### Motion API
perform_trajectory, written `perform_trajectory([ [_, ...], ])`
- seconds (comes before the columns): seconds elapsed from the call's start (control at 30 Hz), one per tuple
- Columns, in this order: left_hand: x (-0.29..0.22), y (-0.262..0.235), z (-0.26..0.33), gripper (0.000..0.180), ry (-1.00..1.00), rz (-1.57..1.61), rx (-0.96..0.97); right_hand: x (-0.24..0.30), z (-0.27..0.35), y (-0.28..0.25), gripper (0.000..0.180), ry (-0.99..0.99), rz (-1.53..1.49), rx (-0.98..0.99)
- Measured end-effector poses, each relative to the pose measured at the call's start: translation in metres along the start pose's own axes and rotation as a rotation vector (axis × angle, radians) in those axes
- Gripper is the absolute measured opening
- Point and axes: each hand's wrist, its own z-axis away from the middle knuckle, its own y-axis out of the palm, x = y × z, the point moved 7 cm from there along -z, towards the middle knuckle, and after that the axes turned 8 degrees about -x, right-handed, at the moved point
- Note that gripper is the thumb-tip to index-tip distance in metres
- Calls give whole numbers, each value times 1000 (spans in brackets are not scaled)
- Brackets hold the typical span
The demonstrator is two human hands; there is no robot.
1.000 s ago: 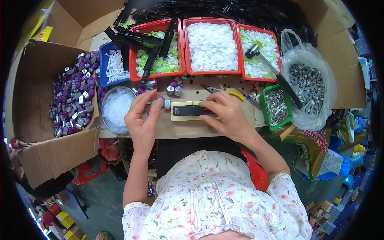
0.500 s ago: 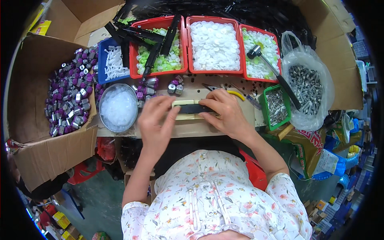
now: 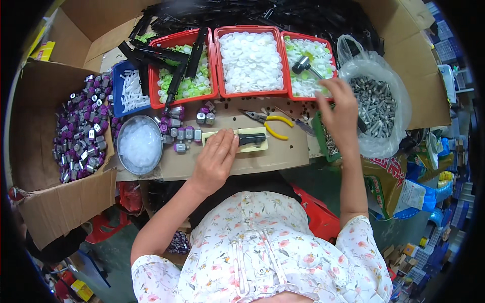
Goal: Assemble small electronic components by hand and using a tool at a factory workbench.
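My left hand [image 3: 216, 156] lies with its fingers stretched over a long black plastic part [image 3: 251, 138], pressing it into a cream block [image 3: 260, 147]. The block rests on the cardboard-covered table in front of me, and the hand hides its left half. At the right, my right hand [image 3: 341, 113] is closed round the handle of a hammer, thumb on one side and fingers on the other. The hammer [image 3: 301, 64] has its metal head over the right red bin; its black handle's end shows beyond my wrist.
Behind the block stand red bins [image 3: 216, 65] of white and green plastic discs, and a blue bin [image 3: 118, 91] of white pins. Purple-and-grey pieces fill a carton [image 3: 65, 202]. Yellow-handled pliers [image 3: 275, 118] lie near a green basket [image 3: 319, 129]. A plastic bag [image 3: 401, 96] holds metal pieces.
My right hand has left the black part and moved right and away from me to the hammer. My left hand now lies flat over the part. The whole view has shifted slightly.
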Motion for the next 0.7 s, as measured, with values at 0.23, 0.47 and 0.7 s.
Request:
perform_trajectory([
  [0.23,-6,1,-9,32,68,4,17,-54,6,4,16,32,196,100],
  [0.47,-6,-1,-6,34,71,-2,23,7,23,-23,21,-5,-53,108],
  [0.7,-5,0,-7,36,72,-7,26,60,90,12,25,68,-186,630],
])
